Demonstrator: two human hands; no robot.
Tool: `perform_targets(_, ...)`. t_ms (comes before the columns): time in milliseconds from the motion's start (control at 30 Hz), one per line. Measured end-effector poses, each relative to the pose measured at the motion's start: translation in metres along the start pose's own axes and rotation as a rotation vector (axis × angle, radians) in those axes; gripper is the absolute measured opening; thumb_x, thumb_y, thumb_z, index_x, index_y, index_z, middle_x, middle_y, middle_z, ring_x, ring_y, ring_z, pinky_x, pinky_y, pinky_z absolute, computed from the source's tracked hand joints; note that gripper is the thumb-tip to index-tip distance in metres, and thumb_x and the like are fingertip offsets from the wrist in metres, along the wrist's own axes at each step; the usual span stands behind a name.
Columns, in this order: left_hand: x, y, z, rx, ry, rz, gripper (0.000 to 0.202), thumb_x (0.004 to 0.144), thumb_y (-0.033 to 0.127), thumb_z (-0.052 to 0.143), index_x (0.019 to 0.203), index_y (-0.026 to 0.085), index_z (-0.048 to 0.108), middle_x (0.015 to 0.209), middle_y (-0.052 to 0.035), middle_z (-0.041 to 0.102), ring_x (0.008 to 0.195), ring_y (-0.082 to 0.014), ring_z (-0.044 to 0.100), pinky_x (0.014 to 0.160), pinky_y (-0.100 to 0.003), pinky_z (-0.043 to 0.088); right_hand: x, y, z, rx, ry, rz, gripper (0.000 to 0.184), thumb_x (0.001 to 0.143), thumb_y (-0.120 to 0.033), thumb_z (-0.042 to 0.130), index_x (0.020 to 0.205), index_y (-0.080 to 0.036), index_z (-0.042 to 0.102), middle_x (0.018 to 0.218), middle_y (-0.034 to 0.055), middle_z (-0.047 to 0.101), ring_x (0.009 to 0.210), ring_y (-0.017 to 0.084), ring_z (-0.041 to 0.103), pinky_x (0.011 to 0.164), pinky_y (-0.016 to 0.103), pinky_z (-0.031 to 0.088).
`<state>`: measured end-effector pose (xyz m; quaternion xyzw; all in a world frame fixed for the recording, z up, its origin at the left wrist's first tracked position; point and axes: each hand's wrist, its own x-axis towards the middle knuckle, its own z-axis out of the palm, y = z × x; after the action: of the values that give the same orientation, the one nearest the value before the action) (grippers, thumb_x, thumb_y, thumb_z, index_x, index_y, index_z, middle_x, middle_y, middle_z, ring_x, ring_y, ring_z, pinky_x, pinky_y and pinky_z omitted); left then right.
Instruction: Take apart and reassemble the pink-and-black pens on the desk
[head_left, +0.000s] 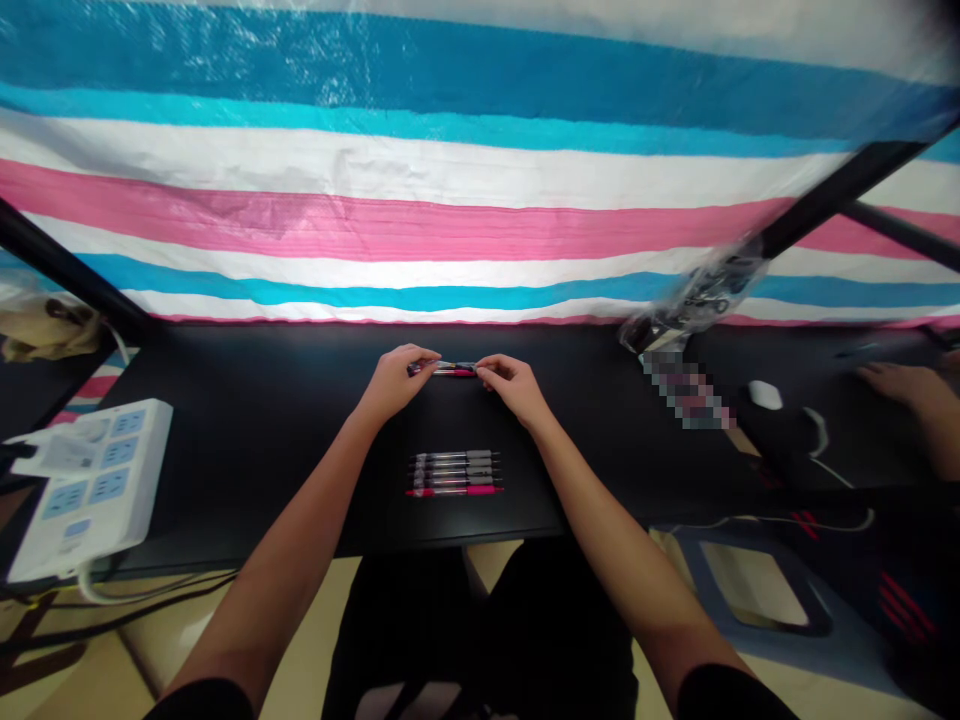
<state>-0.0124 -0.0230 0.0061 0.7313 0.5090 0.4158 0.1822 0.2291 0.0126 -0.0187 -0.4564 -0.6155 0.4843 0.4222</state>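
Note:
A small bunch of pens point(454, 370) lies level between my two hands over the dark table, with dark, clear and red parts showing. My left hand point(399, 382) has its fingers closed round the left end of the bunch. At the opposite end, my right hand point(515, 386) pinches with thumb and fingertips. How many pens are in the bunch I cannot tell. Nearer to me, several click pens point(454, 468) with clear barrels and grey grips lie side by side in a row. A red pen point(455, 491) forms the row's near edge.
On the left stands a white power strip point(105, 480) with cables. Right of my arms are a clear plastic-wrapped item point(697, 295), a white mouse point(765, 394) and another person's hand point(896, 382). A striped sheet point(450, 230) hangs behind the black table point(247, 440).

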Motion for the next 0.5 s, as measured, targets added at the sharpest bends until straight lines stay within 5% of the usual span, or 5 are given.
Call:
perform_targets(300, -0.0012, -0.0018, 0.0030, 0.099, -0.149, 0.013, 0.015, 0.092, 0.021, 0.068, 0.103, 0.020, 0.078, 0.099, -0.0067, 0.078, 0.090, -0.0214, 0.071, 0.086, -0.035, 0.056, -0.0037, -0.0020, 0.0024, -0.018, -0.047, -0.051, 0.030, 0.075, -0.040, 0.077, 0.098, -0.019, 0.076, 0.085, 0.0038, 0.073, 0.066, 0.015, 0.057, 0.066, 0.031, 0.047)
perform_targets(500, -0.0020, 0.0030, 0.0073, 0.086, -0.218, -0.018, 0.015, 0.091, 0.020, 0.069, 0.102, 0.021, 0.079, 0.096, -0.0070, 0.078, 0.087, -0.0221, 0.072, 0.083, -0.034, 0.056, -0.0052, -0.0008, 0.0054, -0.033, -0.059, -0.073, 0.027, 0.074, -0.042, 0.079, 0.089, -0.019, 0.075, 0.075, 0.0023, 0.070, 0.061, 0.015, 0.055, 0.063, 0.031, 0.045)
